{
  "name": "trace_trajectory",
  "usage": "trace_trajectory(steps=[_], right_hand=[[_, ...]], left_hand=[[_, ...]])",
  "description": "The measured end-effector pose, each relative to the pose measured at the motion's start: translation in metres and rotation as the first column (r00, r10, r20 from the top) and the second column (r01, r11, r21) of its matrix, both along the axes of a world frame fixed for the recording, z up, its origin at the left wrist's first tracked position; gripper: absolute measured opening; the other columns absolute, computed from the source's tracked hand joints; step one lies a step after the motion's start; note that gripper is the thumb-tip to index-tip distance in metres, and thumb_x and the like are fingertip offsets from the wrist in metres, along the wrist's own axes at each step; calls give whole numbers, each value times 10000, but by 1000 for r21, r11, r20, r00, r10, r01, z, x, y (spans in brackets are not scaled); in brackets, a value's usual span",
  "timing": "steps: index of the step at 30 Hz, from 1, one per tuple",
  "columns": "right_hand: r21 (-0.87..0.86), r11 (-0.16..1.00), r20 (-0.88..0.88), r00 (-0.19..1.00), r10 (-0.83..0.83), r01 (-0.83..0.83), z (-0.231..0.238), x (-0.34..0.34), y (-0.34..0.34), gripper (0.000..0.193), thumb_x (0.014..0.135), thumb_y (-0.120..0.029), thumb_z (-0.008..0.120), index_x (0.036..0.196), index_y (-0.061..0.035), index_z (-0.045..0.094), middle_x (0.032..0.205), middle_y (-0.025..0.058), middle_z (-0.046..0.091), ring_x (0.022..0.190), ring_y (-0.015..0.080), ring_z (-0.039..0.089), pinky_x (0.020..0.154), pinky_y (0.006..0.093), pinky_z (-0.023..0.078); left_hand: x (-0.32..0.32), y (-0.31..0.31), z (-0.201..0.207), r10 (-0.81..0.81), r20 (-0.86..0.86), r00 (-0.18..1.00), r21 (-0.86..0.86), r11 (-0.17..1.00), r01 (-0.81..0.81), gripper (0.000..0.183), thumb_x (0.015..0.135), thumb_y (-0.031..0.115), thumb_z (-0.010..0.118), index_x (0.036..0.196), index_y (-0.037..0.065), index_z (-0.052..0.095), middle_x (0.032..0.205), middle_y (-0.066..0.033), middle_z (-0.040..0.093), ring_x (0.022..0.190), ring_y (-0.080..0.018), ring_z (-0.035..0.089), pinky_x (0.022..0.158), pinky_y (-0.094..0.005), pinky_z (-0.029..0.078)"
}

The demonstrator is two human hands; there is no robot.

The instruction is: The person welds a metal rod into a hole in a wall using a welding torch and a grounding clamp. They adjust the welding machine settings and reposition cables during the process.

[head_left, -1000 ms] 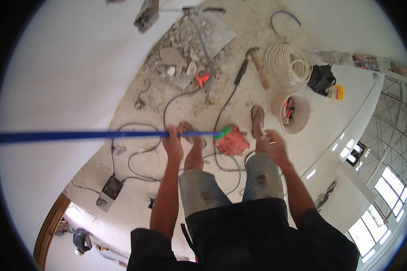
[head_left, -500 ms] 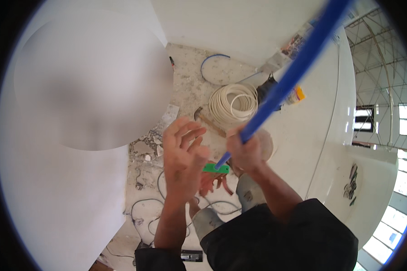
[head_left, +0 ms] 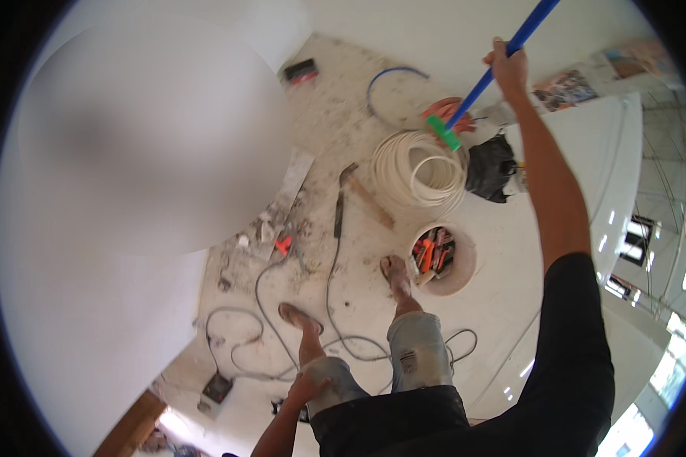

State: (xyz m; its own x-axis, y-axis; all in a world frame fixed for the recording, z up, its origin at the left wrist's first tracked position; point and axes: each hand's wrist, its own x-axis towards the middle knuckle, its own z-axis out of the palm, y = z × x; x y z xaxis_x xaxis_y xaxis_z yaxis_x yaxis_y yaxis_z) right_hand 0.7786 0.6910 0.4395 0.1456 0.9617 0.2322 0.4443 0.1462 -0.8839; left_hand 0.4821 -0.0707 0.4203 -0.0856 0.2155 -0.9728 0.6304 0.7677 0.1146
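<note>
Hands stand well apart: the right hand (head_left: 512, 70) is wrapped round a long blue pole (head_left: 472, 99), while the left hand (head_left: 309, 388), far below and to the left of it, lies against one leg of the faded pale-denim shorts (head_left: 419, 354); whether the left fingers are curled or flat I cannot tell. The pole slants down and left from the right hand to a short green crosspiece (head_left: 443, 133) at its lower end, with a crumpled salmon-red cloth (head_left: 451, 108) at that crosspiece. Just below the crosspiece, down and left of the right hand, is a coil of cream-white tubing (head_left: 394, 171); a crumpled black plastic bag (head_left: 489, 171) sits nearer, below that hand. Between the two hands, on the pale dusty floor (head_left: 373, 251), are a round whitish bucket (head_left: 465, 266) holding red-orange tools (head_left: 434, 250) and a wooden-handled claw hammer (head_left: 372, 204). Left of the left hand sits a small black box (head_left: 218, 387).
</note>
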Motion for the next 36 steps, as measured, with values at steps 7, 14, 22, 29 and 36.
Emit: trace_trajectory(steps=[7, 14, 22, 29, 36], right_hand=[[-367, 885, 305, 936, -177, 287, -85, 52, 94, 521, 928, -376, 519, 1125, 106, 508, 945, 192, 642, 707, 270, 689, 549, 342, 582], [-371, 861, 291, 924, -247, 347, -49, 38, 86, 724, 868, -380, 621, 1234, 182, 349, 1033, 216, 599, 725, 286, 695, 554, 303, 602], [-287, 948, -208, 975, 82, -141, -70, -35, -104, 329, 945, -302, 585, 1049, 9, 559, 814, 54, 563, 724, 116, 599, 540, 257, 501], [-956, 12, -285, 942, 178, -292, -284, -159, -357, 604, 921, -463, 543, 1246, 43, 485, 996, 160, 603, 788, 258, 622, 669, 385, 539], [-939, 342, 98, 934, 345, -27, -478, -264, -388, 738, 911, -490, 532, 1307, 117, 390, 1231, 296, 525, 1074, 368, 563, 896, 440, 464]], left_hand=[[19, -16, 19, 374, -87, 923, -269, 884, -383, 1131, 777, 643, 625, 1508, 34, 14, 1389, -440, 257, 1284, -528, 371, 1065, -484, 348], [19, -20, 11, 381, -116, 917, -280, 874, -398, 1146, 760, 644, 634, 1517, 87, -21, 1392, -460, 206, 1310, -559, 309, 1078, -506, 326], [-30, 10, 33, 329, -338, 882, 28, 940, -340, 933, 798, 463, 663, 1495, 88, 169, 1432, -353, 261, 1293, -541, 332, 1054, -521, 351], [-107, 55, -139, -116, -71, 991, 539, 831, 135, 603, 841, 285, 636, 1354, 45, 427, 1328, -253, 449, 1261, -448, 393, 1015, -493, 381], [-198, 217, -224, -99, 281, 955, 594, 800, -92, 486, 877, 269, 638, 1266, 5, 514, 1185, -187, 548, 1069, -296, 556, 914, -402, 460]])
